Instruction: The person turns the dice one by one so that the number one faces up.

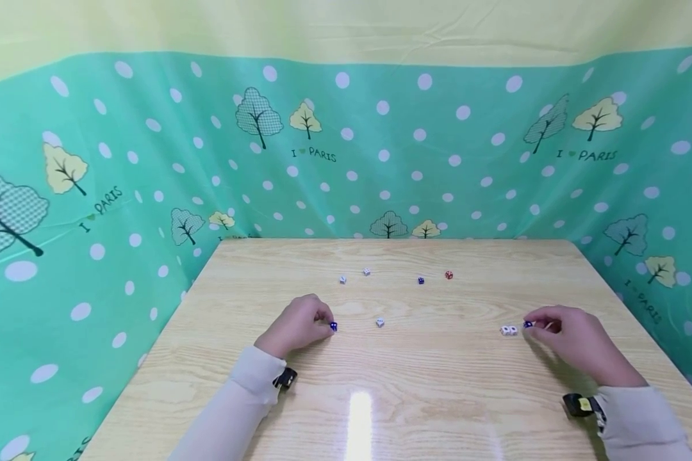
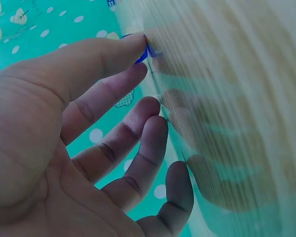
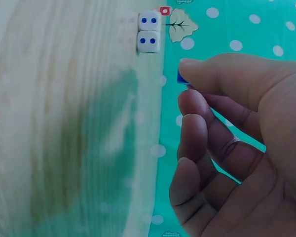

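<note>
My left hand (image 1: 301,325) pinches a blue die (image 1: 333,326) between thumb and index finger, down at the tabletop. In the left wrist view the thumb covers most of that blue die (image 2: 141,56), and the other fingers are spread beside it. On the right, my right hand (image 1: 573,339) holds another blue die (image 1: 528,324) by thumb and fingertips. The right wrist view shows this blue die (image 3: 181,78) slightly raised off the wood. Left of it, two white dice (image 1: 509,330) sit side by side, touching. A single white die (image 1: 380,323) lies right of my left hand.
Farther back on the wooden table (image 1: 438,384) lie two white dice (image 1: 343,280), a blue die (image 1: 421,280) and a red die (image 1: 449,274), spaced apart. A green dotted curtain (image 1: 380,179) hangs along the back and both sides.
</note>
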The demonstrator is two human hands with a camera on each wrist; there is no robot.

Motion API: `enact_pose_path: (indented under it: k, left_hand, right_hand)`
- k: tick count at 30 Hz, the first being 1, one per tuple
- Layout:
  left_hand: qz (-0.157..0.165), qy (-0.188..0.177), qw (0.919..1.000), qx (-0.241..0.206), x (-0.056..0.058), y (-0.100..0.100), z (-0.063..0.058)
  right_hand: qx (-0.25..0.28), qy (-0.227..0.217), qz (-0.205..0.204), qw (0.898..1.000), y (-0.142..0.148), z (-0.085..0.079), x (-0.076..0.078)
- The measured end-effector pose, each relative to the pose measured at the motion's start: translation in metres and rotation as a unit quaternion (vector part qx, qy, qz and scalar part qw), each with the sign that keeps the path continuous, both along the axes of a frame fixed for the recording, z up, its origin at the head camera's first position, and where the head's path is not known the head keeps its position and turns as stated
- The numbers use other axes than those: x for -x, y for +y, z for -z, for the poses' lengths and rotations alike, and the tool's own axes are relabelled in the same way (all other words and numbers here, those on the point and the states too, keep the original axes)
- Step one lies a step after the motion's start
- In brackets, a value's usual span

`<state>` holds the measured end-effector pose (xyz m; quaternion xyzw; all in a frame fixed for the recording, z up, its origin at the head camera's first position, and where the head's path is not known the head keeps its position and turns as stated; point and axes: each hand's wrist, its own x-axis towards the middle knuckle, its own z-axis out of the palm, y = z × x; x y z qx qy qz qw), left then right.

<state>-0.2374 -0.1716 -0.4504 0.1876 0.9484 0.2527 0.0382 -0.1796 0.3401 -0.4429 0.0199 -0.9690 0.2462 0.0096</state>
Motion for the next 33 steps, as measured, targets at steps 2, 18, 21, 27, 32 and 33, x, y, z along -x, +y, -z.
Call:
enact_pose_path:
  k: [2, 18, 21, 27, 32, 33]
  left_hand:
    - [-0.003, -0.003, 1.0, 0.003, -0.001, 0.001, -0.001]
    - [0.01, 0.017, 0.9997, 0.016, -0.005, 0.003, -0.002]
    - [0.009, 0.019, 0.9997, 0.016, -0.004, 0.003, -0.001]
    - [0.001, 0.017, 0.9997, 0.015, -0.004, 0.004, -0.002]
    - [0.001, 0.014, 0.9998, 0.017, -0.005, 0.004, -0.002]
    - [0.002, 0.014, 0.9997, 0.018, -0.005, 0.004, -0.002]
  right_hand:
    - [-0.002, -0.004, -0.001, 1.0, 0.0, 0.001, 0.001]
    - [0.009, -0.031, -0.005, 0.999, -0.003, 0.009, 0.003]
    - [0.008, -0.029, -0.006, 1.0, -0.003, 0.009, 0.004]
    - [0.003, -0.02, -0.006, 1.0, -0.005, 0.011, 0.004]
    - [0.004, -0.029, -0.007, 1.0, -0.005, 0.011, 0.005]
    - [0.005, -0.03, -0.008, 0.999, -0.005, 0.012, 0.005]
